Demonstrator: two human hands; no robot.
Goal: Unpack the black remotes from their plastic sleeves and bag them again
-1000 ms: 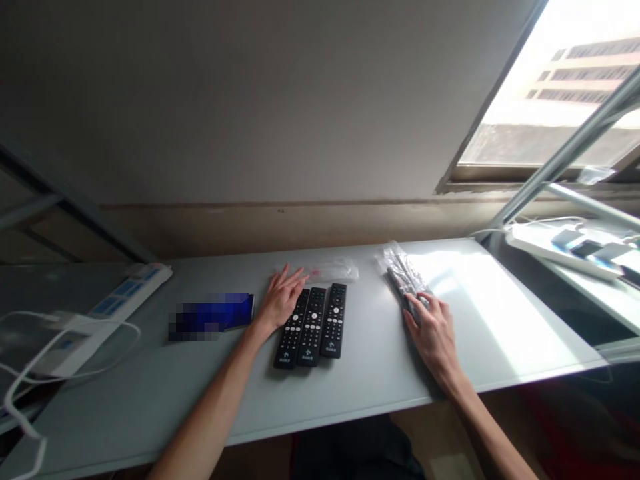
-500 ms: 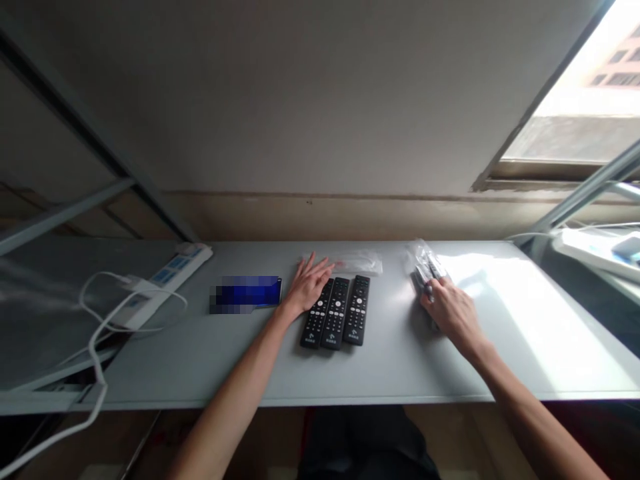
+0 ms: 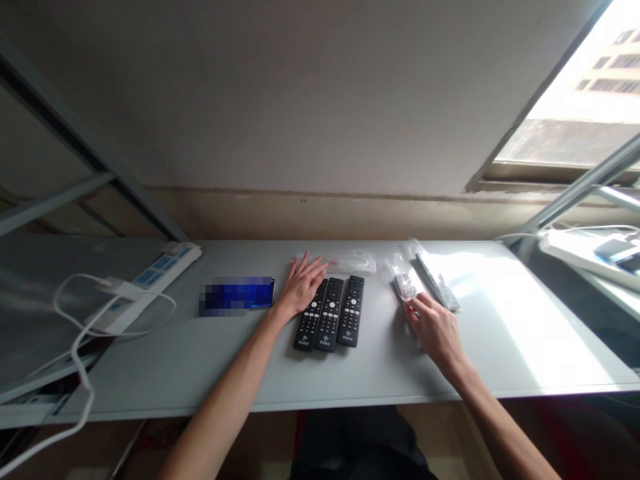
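Below a plain wall and a window at the right, a pale bench bears three black remotes side by side near its middle, with a clear plastic sleeve behind them and a power strip at the left. The left hand lies over the upper end of the leftmost one, its grip spread with fingers fanned. To their right, the right hand has its grip pinching a bagged remote, just beside a second wrapped remote on the bench.
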